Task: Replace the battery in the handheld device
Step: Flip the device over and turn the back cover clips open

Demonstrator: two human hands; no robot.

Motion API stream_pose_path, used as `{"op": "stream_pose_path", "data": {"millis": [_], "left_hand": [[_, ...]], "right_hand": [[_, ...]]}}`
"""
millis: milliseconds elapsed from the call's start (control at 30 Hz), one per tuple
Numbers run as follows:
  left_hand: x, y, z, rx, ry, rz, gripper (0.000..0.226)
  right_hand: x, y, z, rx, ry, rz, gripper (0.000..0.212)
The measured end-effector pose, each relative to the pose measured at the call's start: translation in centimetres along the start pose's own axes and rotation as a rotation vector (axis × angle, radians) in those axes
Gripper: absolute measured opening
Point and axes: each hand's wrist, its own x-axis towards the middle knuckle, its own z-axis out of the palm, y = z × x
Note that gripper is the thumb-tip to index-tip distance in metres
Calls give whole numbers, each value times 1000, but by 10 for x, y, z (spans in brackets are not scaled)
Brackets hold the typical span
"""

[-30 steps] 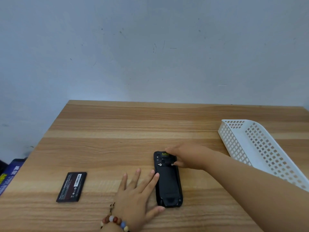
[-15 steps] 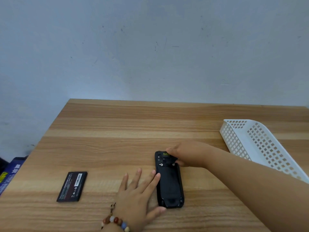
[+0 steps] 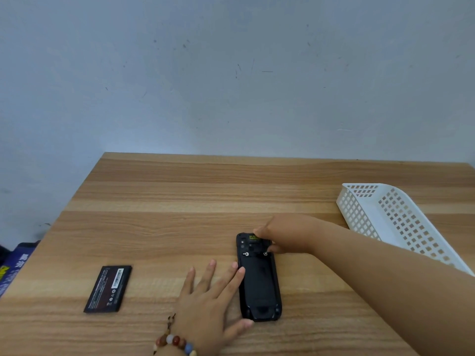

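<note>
Fingers: right hand unmoved on device | left hand unmoved

Multicoloured beaded bracelet behind bare left hand.

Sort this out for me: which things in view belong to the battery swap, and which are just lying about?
Part of the job:
- handheld device, back side up, left hand flat against its side, right hand at its top end
- loose battery, lying apart to the left

Just lying about:
- white basket, far right
- blue box, beyond the table's left edge
</note>
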Motion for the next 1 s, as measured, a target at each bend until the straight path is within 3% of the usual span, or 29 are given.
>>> {"op": "stream_pose_path", "data": {"millis": [633,767,1000], "left_hand": [[0,0,0,2,15,2,81],[0,0,0,6,-1,-4,81],[-1,0,-2,13,-27,-6,79]], "right_hand": [[2,-2,-5,-19,-2,7,38],[4,-8,-6,175,16,111,28],[14,-23,-15,237,15,244,44]]}}
